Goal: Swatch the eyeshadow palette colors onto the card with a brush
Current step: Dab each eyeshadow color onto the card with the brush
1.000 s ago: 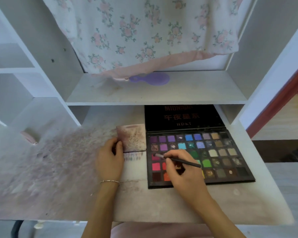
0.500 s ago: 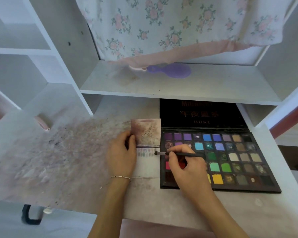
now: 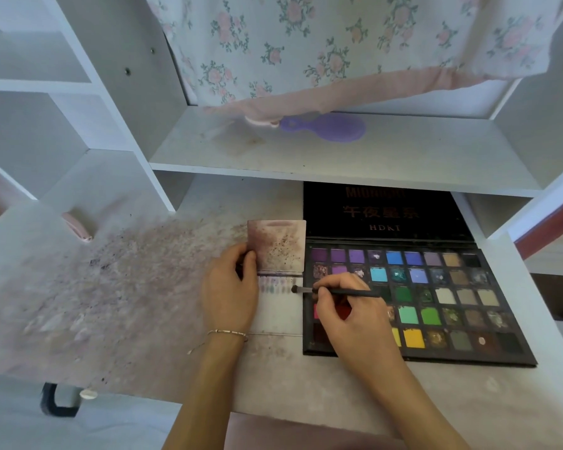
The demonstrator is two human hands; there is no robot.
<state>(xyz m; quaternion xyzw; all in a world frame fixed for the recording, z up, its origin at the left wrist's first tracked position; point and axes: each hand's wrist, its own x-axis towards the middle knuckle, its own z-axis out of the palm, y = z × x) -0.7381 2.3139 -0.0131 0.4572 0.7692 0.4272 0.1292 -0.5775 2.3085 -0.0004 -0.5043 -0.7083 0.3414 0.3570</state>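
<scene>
Two hands are at work, both mine. My right hand (image 3: pixel 348 315) pinches a thin black brush (image 3: pixel 337 291) between thumb and fingertips; the shaft lies nearly level, its bristle tip pointing left and touching the right edge of the white card (image 3: pixel 281 311), beside a row of small faint swatches. My left hand (image 3: pixel 229 287) rests on the card's left side, fingers curled loosely and the thumb pressing the lower left corner of a stained pinkish booklet (image 3: pixel 277 245) that lies over the card's upper part. A thin bracelet (image 3: pixel 228 332) circles my left wrist. Just right of the card lies the open eyeshadow palette (image 3: pixel 436 303), its black lid tilted back under the shelf (image 3: pixel 338 157), its pans running from purples and blues to greens, yellows and browns. My right hand covers some of the left-hand pans. All of it sits on a pale surface (image 3: pixel 111 303) smeared with powder. On the shelf lies a purple hairbrush (image 3: pixel 325 127) under a hanging floral cloth (image 3: pixel 338 43).
</scene>
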